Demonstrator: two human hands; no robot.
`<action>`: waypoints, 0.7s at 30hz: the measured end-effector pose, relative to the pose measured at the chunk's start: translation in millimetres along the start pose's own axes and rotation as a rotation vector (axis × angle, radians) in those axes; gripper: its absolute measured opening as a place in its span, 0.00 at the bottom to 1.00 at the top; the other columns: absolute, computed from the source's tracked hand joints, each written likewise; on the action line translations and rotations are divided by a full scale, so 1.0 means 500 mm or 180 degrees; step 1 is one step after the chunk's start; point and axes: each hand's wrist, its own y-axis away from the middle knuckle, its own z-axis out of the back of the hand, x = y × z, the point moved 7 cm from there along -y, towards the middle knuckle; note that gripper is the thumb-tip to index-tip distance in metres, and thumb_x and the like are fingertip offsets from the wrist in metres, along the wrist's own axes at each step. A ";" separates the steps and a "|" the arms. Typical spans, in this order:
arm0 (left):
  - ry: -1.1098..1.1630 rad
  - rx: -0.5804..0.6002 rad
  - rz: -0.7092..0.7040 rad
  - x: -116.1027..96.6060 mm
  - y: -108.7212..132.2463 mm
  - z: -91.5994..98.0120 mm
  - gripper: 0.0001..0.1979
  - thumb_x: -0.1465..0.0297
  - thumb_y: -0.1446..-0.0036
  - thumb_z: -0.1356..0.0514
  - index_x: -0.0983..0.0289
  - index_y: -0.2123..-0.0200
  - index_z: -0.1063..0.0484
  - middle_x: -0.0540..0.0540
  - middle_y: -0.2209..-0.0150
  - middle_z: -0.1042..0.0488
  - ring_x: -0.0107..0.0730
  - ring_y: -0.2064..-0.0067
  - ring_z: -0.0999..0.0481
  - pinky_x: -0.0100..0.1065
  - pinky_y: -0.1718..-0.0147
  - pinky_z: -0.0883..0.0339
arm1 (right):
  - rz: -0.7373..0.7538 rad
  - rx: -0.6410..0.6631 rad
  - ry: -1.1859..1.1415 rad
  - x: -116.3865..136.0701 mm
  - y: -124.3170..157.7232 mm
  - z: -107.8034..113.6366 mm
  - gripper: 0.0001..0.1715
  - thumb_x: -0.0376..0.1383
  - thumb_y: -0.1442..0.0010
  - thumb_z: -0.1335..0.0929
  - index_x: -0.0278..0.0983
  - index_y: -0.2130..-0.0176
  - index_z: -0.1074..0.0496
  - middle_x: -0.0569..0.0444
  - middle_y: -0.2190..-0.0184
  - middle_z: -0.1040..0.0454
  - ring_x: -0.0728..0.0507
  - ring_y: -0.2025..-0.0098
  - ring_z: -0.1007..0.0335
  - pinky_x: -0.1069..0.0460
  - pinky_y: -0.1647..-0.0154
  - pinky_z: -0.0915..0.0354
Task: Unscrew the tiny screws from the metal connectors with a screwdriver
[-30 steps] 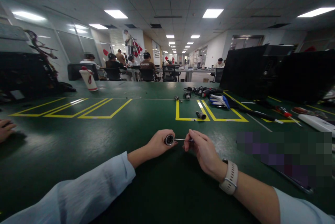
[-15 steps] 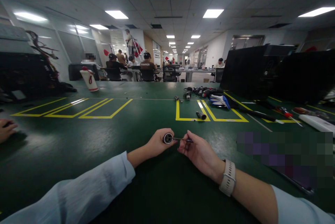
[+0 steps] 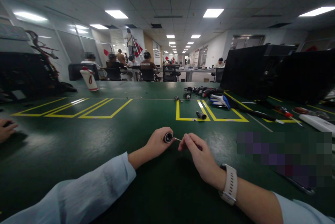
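Note:
My left hand (image 3: pixel 158 143) is closed around a dark cylindrical connector (image 3: pixel 168 137), its round open end with a metallic rim facing me. Fingers and palm hide the rest of its body. In my right hand (image 3: pixel 200 156), pinched between thumb and fingers, is a small screwdriver (image 3: pixel 177 139) with a thin metal shaft. The shaft points left and its tip meets the connector's right side, where my left fingers hide the exact contact. Most of the handle is covered by my right fingers. Both hands are above the green table (image 3: pixel 110 150).
Beyond my hands lies a loose metal-and-black cylindrical part (image 3: pixel 201 115). Several more connectors (image 3: pixel 187 95), a blue-white glove (image 3: pixel 220 101) and a red screwdriver (image 3: pixel 286 113) lie farther right. A paper cup (image 3: pixel 89 79) stands back left. Another person's hand (image 3: pixel 7 127) rests at the left edge.
My right hand has rolled about the screwdriver, the fingers regripping and the wrist turning, so the watch band shows differently. My left hand and the connector stay nearly in place.

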 end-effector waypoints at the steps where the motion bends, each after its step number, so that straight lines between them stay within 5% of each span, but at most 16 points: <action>1: 0.0008 -0.0014 -0.0019 -0.001 0.000 0.000 0.08 0.68 0.50 0.41 0.65 0.76 0.35 0.47 0.76 0.35 0.26 0.74 0.36 0.28 0.74 0.42 | 0.0052 0.0017 0.0008 0.001 0.001 -0.003 0.20 0.47 0.39 0.40 0.38 0.73 0.30 0.55 0.74 0.31 0.46 0.68 0.35 0.51 0.64 0.41; 13: 0.0885 -0.0343 0.0162 0.015 -0.005 0.011 0.11 0.65 0.52 0.39 0.65 0.76 0.38 0.46 0.78 0.38 0.23 0.76 0.38 0.26 0.77 0.42 | -0.0278 0.0249 -0.1348 -0.029 -0.010 -0.026 0.15 0.46 0.43 0.35 0.36 0.69 0.30 0.53 0.68 0.29 0.46 0.65 0.34 0.49 0.59 0.38; 21: 0.0488 -0.0253 0.0103 0.007 -0.002 0.008 0.10 0.66 0.51 0.40 0.65 0.77 0.37 0.47 0.78 0.36 0.25 0.75 0.36 0.28 0.75 0.41 | 0.0015 0.0224 -0.0470 0.008 -0.004 -0.004 0.16 0.44 0.40 0.38 0.37 0.70 0.29 0.55 0.72 0.29 0.46 0.66 0.34 0.50 0.61 0.39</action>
